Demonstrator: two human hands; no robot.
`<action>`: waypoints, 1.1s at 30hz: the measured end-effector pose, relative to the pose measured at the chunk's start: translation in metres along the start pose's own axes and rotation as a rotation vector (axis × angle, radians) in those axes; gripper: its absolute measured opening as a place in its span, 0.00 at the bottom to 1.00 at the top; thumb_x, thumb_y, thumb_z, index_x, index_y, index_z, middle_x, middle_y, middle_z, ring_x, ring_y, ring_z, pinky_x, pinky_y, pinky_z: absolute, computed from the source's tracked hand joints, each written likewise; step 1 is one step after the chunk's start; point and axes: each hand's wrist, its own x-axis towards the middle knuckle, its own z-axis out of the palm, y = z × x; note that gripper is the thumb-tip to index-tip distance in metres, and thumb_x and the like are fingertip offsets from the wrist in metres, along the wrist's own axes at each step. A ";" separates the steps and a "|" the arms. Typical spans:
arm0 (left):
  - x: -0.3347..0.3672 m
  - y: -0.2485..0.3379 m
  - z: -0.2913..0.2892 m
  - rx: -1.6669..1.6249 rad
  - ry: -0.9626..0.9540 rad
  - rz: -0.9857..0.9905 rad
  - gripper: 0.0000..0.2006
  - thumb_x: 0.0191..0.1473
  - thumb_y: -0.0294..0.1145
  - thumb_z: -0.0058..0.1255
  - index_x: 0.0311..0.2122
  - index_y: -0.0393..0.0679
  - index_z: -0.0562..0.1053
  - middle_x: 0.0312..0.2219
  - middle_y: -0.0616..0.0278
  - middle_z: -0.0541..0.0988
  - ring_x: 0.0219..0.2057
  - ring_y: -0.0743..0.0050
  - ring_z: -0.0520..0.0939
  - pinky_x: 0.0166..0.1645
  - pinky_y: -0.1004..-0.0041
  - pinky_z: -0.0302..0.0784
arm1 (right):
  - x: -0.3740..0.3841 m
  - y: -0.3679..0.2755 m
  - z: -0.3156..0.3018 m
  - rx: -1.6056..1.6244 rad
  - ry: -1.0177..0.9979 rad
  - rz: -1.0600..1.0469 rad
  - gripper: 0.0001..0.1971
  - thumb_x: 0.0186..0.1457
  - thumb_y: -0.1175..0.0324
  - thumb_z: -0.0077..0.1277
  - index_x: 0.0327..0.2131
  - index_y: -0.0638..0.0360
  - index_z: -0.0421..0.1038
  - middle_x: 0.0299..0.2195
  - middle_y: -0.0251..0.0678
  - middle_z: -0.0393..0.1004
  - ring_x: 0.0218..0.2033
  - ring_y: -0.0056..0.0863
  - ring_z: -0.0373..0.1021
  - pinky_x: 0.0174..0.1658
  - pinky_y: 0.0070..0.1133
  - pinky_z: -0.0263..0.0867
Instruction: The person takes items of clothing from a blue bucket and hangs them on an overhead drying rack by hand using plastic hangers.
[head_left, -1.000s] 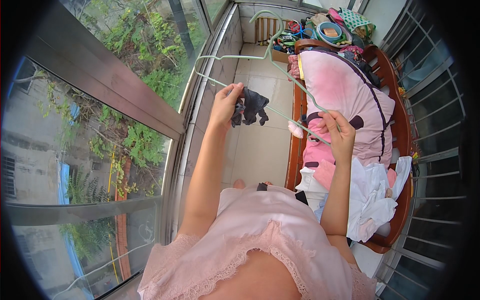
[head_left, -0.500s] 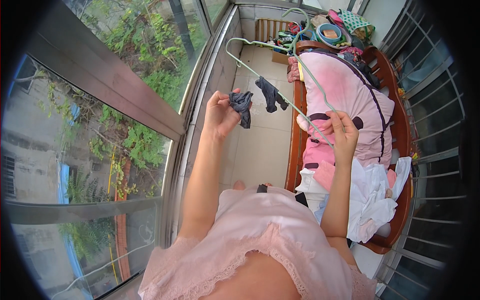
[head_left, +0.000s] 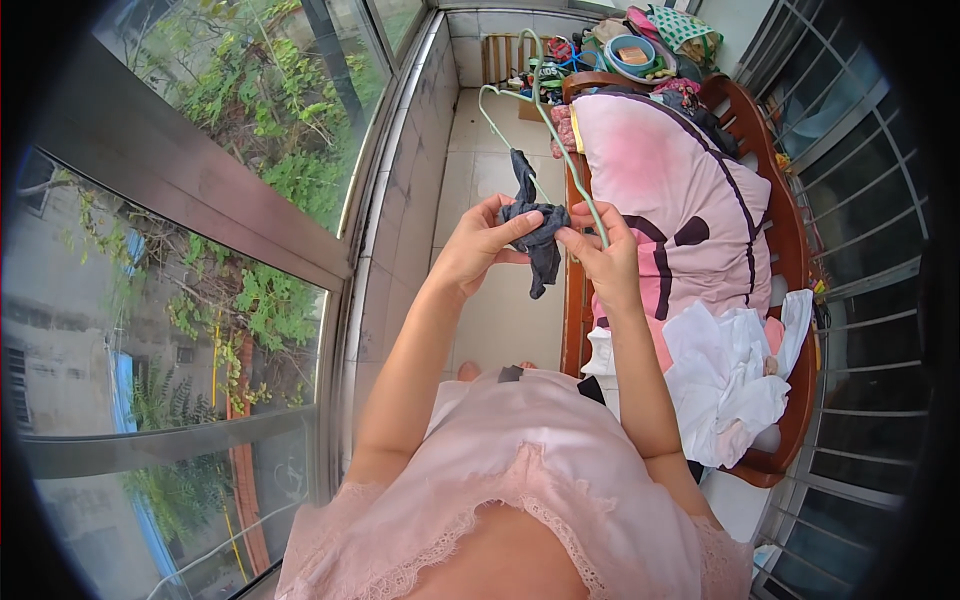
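Mid-step at hanging a small dark garment [head_left: 538, 232] on a pale green hanger [head_left: 545, 120], left hand [head_left: 478, 245] pinching the cloth, right hand [head_left: 600, 250] closed on cloth and hanger wire, held above the floor left of the wooden bench [head_left: 790, 300]; next, probably, draping over the wire.

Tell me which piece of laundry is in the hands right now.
The small dark grey garment, pinched between left hand and right hand. The white clothes lie untouched on the wooden bench.
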 end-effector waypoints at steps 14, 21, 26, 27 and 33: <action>-0.008 0.005 -0.032 0.205 -0.255 -0.021 0.15 0.50 0.45 0.51 0.29 0.42 0.74 0.21 0.72 0.72 0.23 0.86 0.69 0.32 0.84 0.65 | 0.009 -0.016 -0.020 0.074 0.120 -0.018 0.14 0.46 0.71 0.56 0.37 0.62 0.65 0.29 0.29 0.68 0.23 0.09 0.65 0.17 0.07 0.52; -0.007 0.025 -0.036 -0.309 -0.056 0.099 0.12 0.54 0.38 0.45 0.32 0.38 0.70 0.25 0.57 0.77 0.26 0.73 0.79 0.29 0.76 0.78 | 0.003 -0.014 -0.031 -0.005 0.080 0.005 0.12 0.48 0.67 0.55 0.35 0.60 0.66 0.22 0.25 0.69 0.15 0.04 0.56 0.14 0.07 0.45; -0.002 0.035 -0.040 -0.316 0.044 0.172 0.06 0.53 0.32 0.46 0.30 0.41 0.67 0.30 0.54 0.76 0.33 0.67 0.80 0.30 0.76 0.80 | -0.005 -0.020 -0.037 -0.046 0.028 0.060 0.08 0.52 0.69 0.49 0.34 0.61 0.67 0.20 0.27 0.69 0.12 0.05 0.51 0.15 0.06 0.44; -0.001 0.035 -0.042 -0.336 0.071 0.167 0.04 0.52 0.28 0.47 0.28 0.42 0.65 0.32 0.53 0.76 0.35 0.64 0.80 0.33 0.74 0.80 | -0.006 -0.020 -0.038 -0.044 0.011 0.055 0.07 0.53 0.68 0.48 0.33 0.61 0.67 0.19 0.27 0.69 0.11 0.05 0.50 0.15 0.06 0.44; 0.009 0.029 -0.053 -0.386 0.086 0.235 0.04 0.51 0.25 0.43 0.33 0.38 0.65 0.34 0.51 0.75 0.37 0.61 0.79 0.39 0.71 0.78 | -0.012 -0.023 -0.047 -0.106 -0.103 0.037 0.09 0.55 0.65 0.45 0.31 0.61 0.70 0.15 0.26 0.68 0.12 0.05 0.50 0.14 0.07 0.42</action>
